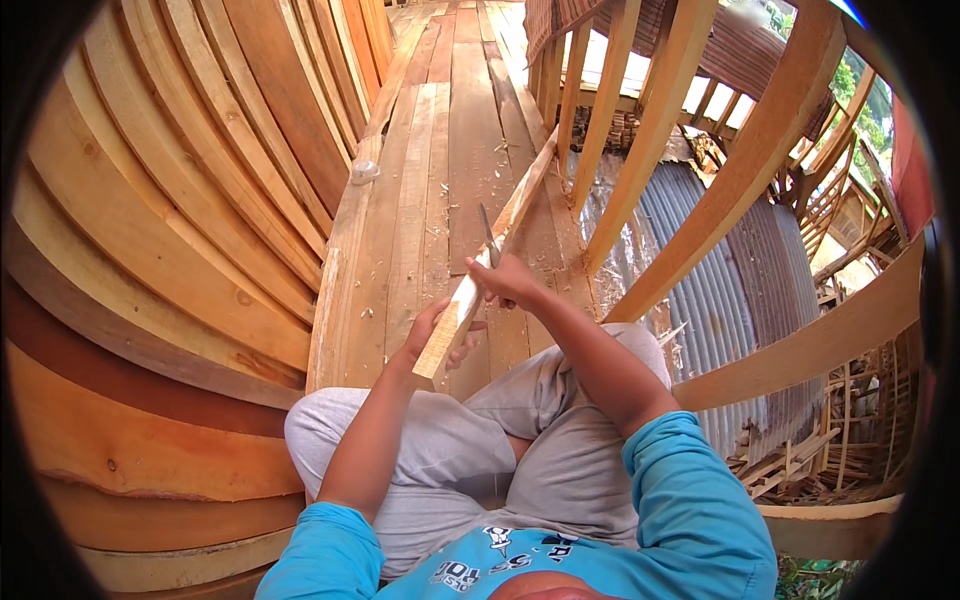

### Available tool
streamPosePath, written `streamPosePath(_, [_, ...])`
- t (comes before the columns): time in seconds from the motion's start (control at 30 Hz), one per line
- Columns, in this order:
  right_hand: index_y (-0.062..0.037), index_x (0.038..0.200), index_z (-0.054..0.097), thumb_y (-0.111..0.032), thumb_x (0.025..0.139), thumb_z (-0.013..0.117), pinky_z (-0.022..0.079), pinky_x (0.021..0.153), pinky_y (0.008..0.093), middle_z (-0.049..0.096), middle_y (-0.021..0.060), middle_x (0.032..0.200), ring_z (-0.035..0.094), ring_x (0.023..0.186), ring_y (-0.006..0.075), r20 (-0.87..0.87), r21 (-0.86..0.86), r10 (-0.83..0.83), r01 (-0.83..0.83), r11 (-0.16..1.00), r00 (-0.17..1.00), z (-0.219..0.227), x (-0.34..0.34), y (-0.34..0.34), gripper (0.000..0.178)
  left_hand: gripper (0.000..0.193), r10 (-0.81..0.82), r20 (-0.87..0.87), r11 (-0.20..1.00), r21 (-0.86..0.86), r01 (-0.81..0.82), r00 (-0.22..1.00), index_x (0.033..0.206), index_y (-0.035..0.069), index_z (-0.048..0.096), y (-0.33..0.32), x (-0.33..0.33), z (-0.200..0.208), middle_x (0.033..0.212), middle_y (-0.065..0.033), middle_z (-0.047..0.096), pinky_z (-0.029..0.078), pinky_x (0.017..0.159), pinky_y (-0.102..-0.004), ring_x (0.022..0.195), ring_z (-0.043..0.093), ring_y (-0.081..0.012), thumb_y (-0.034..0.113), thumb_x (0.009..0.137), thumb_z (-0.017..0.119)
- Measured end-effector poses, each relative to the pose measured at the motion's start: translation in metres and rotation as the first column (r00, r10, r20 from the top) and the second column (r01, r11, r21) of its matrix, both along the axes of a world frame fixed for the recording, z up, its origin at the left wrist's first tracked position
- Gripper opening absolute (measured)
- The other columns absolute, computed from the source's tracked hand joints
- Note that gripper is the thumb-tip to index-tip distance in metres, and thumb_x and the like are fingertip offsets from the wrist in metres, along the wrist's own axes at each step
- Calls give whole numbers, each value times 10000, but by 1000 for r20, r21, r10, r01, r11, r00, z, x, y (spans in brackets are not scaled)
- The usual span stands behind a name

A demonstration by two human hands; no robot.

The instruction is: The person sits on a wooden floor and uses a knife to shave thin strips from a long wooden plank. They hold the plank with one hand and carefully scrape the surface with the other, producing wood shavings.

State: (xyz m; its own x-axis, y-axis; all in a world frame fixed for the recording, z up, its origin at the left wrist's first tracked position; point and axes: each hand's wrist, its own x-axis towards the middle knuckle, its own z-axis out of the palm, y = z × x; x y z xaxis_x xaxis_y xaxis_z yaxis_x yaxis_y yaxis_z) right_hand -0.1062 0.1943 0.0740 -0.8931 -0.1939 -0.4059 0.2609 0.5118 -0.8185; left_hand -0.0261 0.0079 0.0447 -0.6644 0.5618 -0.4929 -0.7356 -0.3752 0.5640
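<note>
Head view: knife point(488, 226) at wood strip point(460, 308), both hands gripping.
Left hand point(424, 330) wraps strip toward near end; right hand point(508, 281) closed on knife, blade pointing far. Strip slants far-right over plank floor point(405, 200).

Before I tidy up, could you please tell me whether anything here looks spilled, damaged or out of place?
Wood shavings look untidy, scattered over the plank floor, left of and beyond the wooden bar in the left hand, though the knife in the right hand probably explains them.
</note>
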Motion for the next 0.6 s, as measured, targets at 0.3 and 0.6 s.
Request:
streamPosePath(0.3, [-12,957,616,-279,997,536,441,679,351,610,90,791,561,742,180,-415,77,302,-298,951,858,4,-30,38,282,613,7,-203,982,-181,-44,979,1099,-5,549,-42,15,59,628,-62,552,407,350,-232,440,525,-108,573,1002,368])
streamPosePath(0.6, [3,915,652,-298,999,443,484,716,462,646,218,767,632,759,370,-401,444,468,-279,851,787,22,9,2,376,560,-54,-276,854,-511,-99,960,1077,36,640,-54,27,40,676,-13,575,455,423,-232,511,553,-86,534,1023,389])
